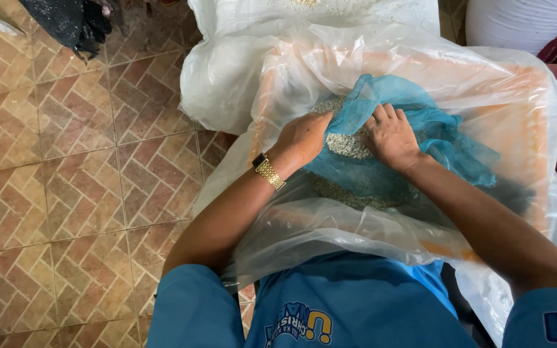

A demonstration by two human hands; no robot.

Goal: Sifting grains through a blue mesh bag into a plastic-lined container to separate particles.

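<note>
Both hands are down inside a big clear plastic bag (485, 84) that lines an orange tub. The left hand (303, 136) grips the edge of a blue mesh net (433, 138), fingers closed on it. The right hand (391, 136) presses flat on the net with fingers together, beside a heap of small pale grains (348, 147). A gold watch (268, 171) sits on the left wrist, over a brick-patterned tile floor (66, 161)

Glossy plastic liner (381, 58) (teal mesh (414, 116))
</note>
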